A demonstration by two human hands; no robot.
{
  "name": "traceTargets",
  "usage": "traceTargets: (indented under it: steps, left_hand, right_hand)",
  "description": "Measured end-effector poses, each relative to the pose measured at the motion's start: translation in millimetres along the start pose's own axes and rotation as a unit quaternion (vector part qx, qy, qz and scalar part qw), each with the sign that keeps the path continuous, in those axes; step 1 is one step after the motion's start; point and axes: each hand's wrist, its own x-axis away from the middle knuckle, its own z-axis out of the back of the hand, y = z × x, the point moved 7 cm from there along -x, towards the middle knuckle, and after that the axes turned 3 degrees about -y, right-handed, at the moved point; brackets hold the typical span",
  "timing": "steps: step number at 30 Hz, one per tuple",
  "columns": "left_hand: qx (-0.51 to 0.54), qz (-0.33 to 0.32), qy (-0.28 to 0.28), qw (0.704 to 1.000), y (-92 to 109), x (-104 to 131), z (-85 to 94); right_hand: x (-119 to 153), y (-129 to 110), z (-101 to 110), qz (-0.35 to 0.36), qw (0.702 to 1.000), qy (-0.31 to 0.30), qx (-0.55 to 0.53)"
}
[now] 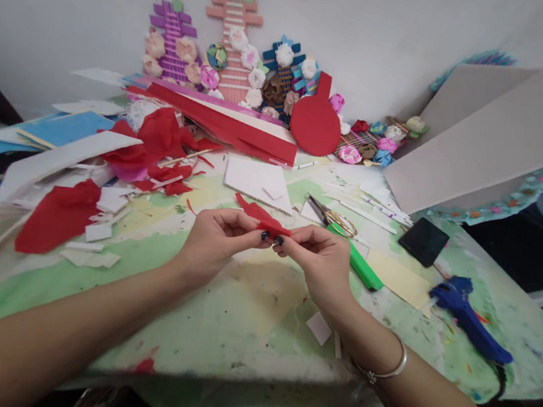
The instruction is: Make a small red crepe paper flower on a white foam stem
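A strip of red crepe paper is pinched between both hands above the middle of the table. My left hand grips its near edge with thumb and forefinger, and the loose end sticks up behind those fingers. My right hand pinches the other end, thumb close to the left thumb. Just beyond the right hand lie scissors with gold handles and a green utility knife, partly hidden by that hand. A white foam board piece rests flat behind the paper strip.
Red crepe paper scraps and white offcuts crowd the left. A blue glue gun and a black phone lie right. Behind stand a red round cutout and paper-flower crafts; a large white board leans at right.
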Motion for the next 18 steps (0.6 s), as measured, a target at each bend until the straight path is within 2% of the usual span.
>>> traceTargets:
  steps: [18]
  left_hand:
    - [0.009,0.003,-0.005,1.000,-1.1,-0.3,-0.6]
  right_hand:
    - [0.0,2.4,-1.7,0.003,1.000,-0.015,-0.014]
